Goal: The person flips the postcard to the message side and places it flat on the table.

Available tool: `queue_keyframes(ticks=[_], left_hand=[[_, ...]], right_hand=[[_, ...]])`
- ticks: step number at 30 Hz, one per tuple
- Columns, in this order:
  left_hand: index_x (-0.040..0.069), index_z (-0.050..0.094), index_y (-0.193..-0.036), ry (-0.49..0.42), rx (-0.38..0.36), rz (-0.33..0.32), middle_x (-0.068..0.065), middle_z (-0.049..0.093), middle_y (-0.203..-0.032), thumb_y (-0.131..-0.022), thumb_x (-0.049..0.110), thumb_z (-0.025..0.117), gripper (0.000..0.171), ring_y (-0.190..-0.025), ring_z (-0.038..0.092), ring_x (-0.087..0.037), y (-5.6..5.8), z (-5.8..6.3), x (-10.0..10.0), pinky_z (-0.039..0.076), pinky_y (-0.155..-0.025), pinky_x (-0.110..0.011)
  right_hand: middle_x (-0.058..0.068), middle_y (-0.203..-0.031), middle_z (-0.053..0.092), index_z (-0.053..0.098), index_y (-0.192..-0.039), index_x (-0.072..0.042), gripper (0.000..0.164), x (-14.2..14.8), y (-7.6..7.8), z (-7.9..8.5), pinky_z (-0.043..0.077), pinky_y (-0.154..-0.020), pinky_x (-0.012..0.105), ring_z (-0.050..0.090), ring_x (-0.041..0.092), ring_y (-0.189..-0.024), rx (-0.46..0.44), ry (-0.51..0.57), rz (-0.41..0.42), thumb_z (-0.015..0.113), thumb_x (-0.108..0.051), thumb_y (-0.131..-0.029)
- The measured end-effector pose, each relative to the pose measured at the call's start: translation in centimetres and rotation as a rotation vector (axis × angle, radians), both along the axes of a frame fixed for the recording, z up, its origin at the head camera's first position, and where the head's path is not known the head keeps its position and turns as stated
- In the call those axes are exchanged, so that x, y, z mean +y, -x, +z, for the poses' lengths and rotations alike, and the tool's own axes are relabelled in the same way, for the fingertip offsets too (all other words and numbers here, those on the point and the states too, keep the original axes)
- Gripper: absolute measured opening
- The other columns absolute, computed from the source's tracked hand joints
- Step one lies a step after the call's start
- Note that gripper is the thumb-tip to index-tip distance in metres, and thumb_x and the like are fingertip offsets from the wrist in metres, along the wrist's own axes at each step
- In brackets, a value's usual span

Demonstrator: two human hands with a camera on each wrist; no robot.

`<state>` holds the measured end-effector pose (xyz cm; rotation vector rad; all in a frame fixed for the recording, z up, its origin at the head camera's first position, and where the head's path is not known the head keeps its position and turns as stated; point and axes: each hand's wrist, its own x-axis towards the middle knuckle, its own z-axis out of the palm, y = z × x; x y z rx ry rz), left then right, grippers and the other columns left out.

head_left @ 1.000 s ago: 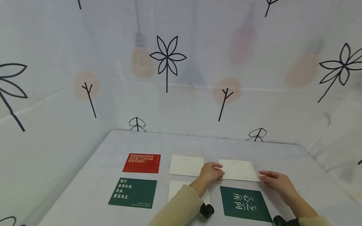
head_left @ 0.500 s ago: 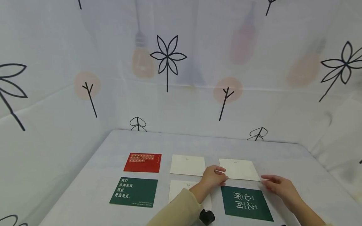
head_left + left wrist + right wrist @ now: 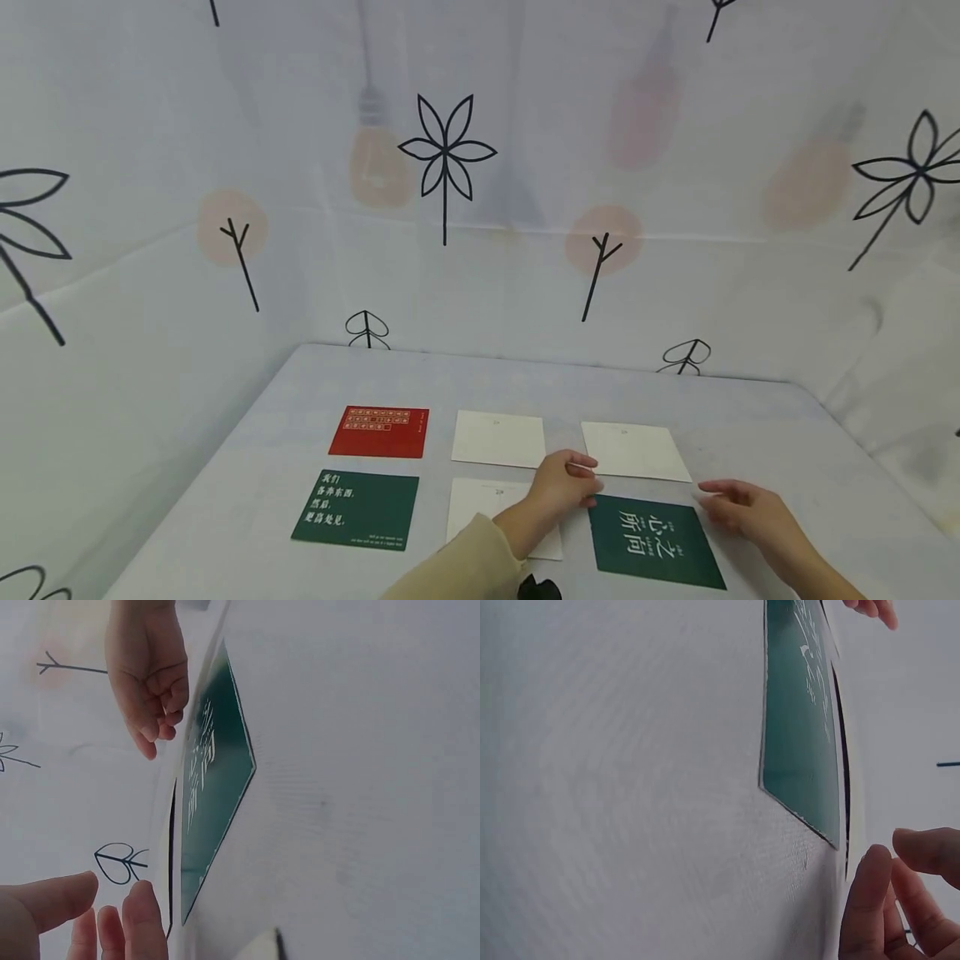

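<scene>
A green card (image 3: 652, 546) with white Chinese characters lies flat at the front right of the table, between my two hands. My left hand (image 3: 558, 492) hovers by its upper left corner, fingers loosely bent and holding nothing; whether a fingertip touches the card I cannot tell. To its right is my right hand (image 3: 750, 512), fingers relaxed and apart from the card in the right wrist view, where the green card (image 3: 799, 742) shows edge-on. Behind sits a cream card (image 3: 636, 452). My left arm partly hides another cream card (image 3: 480, 500).
A red card (image 3: 381, 432) and a cream card (image 3: 498, 440) lie in the back row. At the front left rests a second green card (image 3: 356, 510). A white patterned curtain (image 3: 480, 292) hangs behind the white table (image 3: 247, 492).
Both hands have moved toward the front, from beside the back right cream card to beside the green card. The cards lie where they were.
</scene>
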<state>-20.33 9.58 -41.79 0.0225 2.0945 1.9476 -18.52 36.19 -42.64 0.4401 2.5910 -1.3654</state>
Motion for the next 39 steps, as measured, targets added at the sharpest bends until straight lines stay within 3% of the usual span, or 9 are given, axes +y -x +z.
queue_keyframes(ticks=[16,28,39], left_hand=[[0.008,0.061,-0.096,0.003,-0.060,-0.043,-0.002,0.053,-0.082,-0.078,-0.002,0.070,0.023,-0.064,0.055,-0.013,-1.1,-0.1,-0.3,0.054,-0.061,-0.026],[0.008,0.061,-0.099,0.061,-0.099,-0.085,-0.002,0.055,-0.090,-0.077,-0.002,0.072,0.027,-0.073,0.056,-0.014,-1.9,0.3,-1.1,0.054,-0.067,-0.029],[0.008,0.061,-0.102,0.042,-0.109,-0.125,-0.005,0.058,-0.093,-0.077,-0.003,0.071,0.029,-0.074,0.060,-0.016,-1.9,0.0,-1.5,0.055,-0.068,-0.031]], right_hand=[[0.013,-0.094,0.064,0.056,-0.113,0.010,0.042,0.1,-1.1,-0.2,0.055,-0.070,0.036,0.059,0.021,-0.074,-0.053,0.049,-0.016,0.066,-0.019,-0.084],[0.009,-0.084,0.065,0.050,-0.115,0.013,0.043,0.5,-1.1,-1.2,0.055,-0.067,0.036,0.061,0.021,-0.072,-0.119,0.117,-0.068,0.066,-0.010,-0.083],[0.009,-0.084,0.065,0.050,-0.114,0.014,0.041,-0.1,-1.6,-0.3,0.055,-0.069,0.036,0.063,0.021,-0.073,-0.127,0.147,-0.054,0.065,-0.008,-0.083]])
